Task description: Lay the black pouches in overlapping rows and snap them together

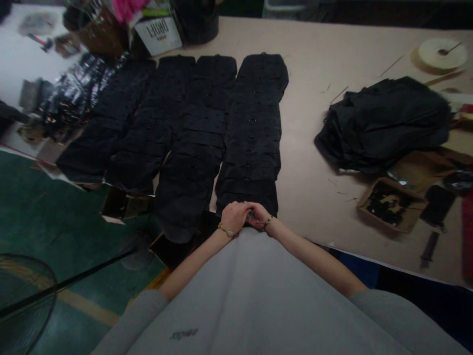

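My left hand (234, 216) and my right hand (259, 213) meet close to my body, at the near end of a row of overlapping black fabric pieces (254, 143). Fingers of both hands are closed and pressed together. A small shiny dark object (251, 214) shows between them; its kind is too small to make out. Dark rings (252, 120) run down the middle of the row under my hands. Left of it lie further rows of similar black fabric pieces (186, 182), the nearest hanging over the table edge.
On the right are a heap of black fabric (384, 123), an open cardboard box (391, 204) of small dark parts and a tape roll (442, 54). A white printed box (158, 34) stands at the back left. A round fan guard (25, 301) is at lower left.
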`<state>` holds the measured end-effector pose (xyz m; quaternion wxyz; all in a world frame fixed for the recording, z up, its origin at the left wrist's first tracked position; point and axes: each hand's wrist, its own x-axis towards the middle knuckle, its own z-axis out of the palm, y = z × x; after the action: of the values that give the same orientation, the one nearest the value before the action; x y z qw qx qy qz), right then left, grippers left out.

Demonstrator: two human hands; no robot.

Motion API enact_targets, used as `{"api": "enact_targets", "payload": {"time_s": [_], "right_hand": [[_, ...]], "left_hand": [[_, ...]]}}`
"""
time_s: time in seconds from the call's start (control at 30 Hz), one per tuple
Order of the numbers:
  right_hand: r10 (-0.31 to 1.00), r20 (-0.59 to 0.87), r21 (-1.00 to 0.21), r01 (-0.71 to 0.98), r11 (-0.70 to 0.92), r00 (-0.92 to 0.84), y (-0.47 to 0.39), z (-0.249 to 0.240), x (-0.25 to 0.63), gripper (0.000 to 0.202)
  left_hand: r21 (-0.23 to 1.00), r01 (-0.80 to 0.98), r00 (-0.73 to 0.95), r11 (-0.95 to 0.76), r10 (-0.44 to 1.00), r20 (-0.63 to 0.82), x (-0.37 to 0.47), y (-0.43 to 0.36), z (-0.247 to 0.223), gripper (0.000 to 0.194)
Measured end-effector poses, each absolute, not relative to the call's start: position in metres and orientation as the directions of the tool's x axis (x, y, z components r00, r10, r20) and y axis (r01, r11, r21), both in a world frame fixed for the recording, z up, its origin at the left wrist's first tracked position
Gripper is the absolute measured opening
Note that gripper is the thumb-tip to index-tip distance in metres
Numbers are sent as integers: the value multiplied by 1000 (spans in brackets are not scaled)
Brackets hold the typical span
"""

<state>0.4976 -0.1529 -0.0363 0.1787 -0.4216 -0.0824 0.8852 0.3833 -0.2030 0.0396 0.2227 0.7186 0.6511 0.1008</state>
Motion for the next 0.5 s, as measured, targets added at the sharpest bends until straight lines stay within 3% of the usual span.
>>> {"api": "enact_targets", "payload": {"time_s": [0.13, 0.23, 0.37, 0.5], "right_hand": [[298, -770, -166, -274, -947, -564, -153, -33, 494, 28], [265, -784, -123, -278, -953, -561, -152, -28, 495, 22], [349, -765, -237, -267, -934, -541, -151, -24, 502, 16], [394, -773, -333, -211, -919, -496, -151, -26, 509, 26]], "left_hand": [[575, 817, 76, 26, 985, -153, 374, -207, 38, 22], [656, 748, -52, 105, 994, -100, 357, -204, 31, 21], [695, 604, -309, 391, 918, -247, 326, -186, 9, 20], [651, 577, -255, 494, 865, -431, 308, -173, -14, 16]]}}
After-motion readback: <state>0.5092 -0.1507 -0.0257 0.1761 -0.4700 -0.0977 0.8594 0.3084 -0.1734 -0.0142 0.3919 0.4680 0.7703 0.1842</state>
